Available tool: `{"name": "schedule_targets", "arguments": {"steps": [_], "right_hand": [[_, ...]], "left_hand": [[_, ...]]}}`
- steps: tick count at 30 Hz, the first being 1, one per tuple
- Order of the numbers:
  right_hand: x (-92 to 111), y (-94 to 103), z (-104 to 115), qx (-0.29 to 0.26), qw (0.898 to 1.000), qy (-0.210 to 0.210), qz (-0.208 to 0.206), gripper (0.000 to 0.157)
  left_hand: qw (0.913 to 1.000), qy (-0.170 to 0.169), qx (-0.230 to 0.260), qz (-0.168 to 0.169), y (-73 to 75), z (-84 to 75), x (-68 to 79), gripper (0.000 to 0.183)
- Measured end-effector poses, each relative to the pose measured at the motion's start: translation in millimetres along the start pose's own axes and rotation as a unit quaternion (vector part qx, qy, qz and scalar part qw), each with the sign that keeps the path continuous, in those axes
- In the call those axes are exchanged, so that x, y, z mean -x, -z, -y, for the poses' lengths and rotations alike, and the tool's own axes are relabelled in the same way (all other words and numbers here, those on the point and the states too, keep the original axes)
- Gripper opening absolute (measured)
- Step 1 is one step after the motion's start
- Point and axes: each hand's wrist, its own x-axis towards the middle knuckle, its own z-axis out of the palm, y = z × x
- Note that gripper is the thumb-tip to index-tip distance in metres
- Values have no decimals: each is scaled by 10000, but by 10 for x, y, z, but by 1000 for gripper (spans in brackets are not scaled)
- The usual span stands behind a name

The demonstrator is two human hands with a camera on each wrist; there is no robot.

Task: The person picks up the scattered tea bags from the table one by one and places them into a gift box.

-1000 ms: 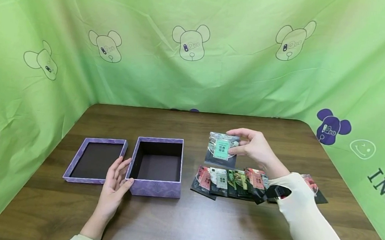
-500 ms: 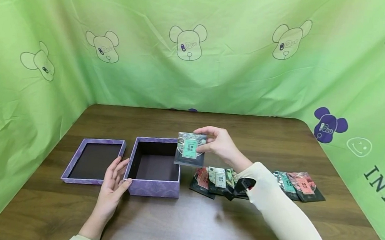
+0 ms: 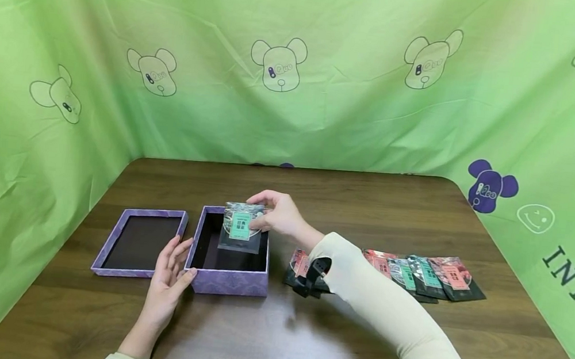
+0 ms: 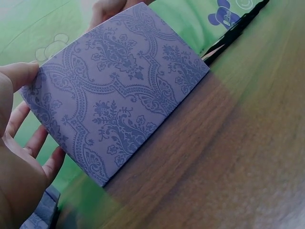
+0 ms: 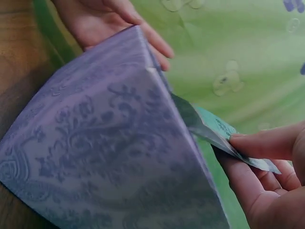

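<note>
A purple patterned box (image 3: 228,283) with a dark inside stands on the table. Over its opening, my right hand (image 3: 281,218) pinches a dark tea sachet with a green label (image 3: 240,231) by its right side. The right wrist view shows the thumb on the front of this sachet (image 5: 217,125) and the fingers behind, its lower end passing behind the box rim. My left hand (image 3: 169,284) rests at the box's left side, thumb at the front corner and fingers extended along the wall. In the left wrist view these fingers (image 4: 34,142) are spread beside the box.
The purple-edged lid (image 3: 143,242) lies inside up, left of the box. Right of the box is a row of overlapping tea sachets (image 3: 457,279), partly hidden by my right sleeve (image 3: 384,304). A green printed cloth (image 3: 325,114) hangs behind the table.
My right hand has carried the green-label sachet leftward from above the row to over the box opening. The left hand stays at the box's left side.
</note>
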Motion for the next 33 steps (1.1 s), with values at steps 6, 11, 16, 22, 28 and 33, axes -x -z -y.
{"name": "schedule_targets", "arguments": {"steps": [6, 11, 16, 22, 28, 33], "right_hand": [[-118, -200, -20, 407, 9985, -210, 284, 42], [-180, -284, 14, 638, 9957, -438, 505, 35], [-222, -343, 33, 899, 9920, -506, 727, 28], [-214, -399, -39, 1507, 9832, -478, 917, 23], [-211, -427, -38, 2202, 9699, -411, 949, 19], [-217, -443, -12, 3345, 9349, -169, 1174, 18]], "left_hand": [[10000, 13, 8, -5, 1, 2, -2, 71], [10000, 39, 15, 8, -1, 6, -9, 71], [10000, 62, -8, -3, 1, 7, -9, 71], [10000, 22, 10, -2, -1, 9, -4, 72], [10000, -6, 14, -3, -2, 9, -9, 72], [10000, -29, 31, -7, -3, 13, -2, 70]]}}
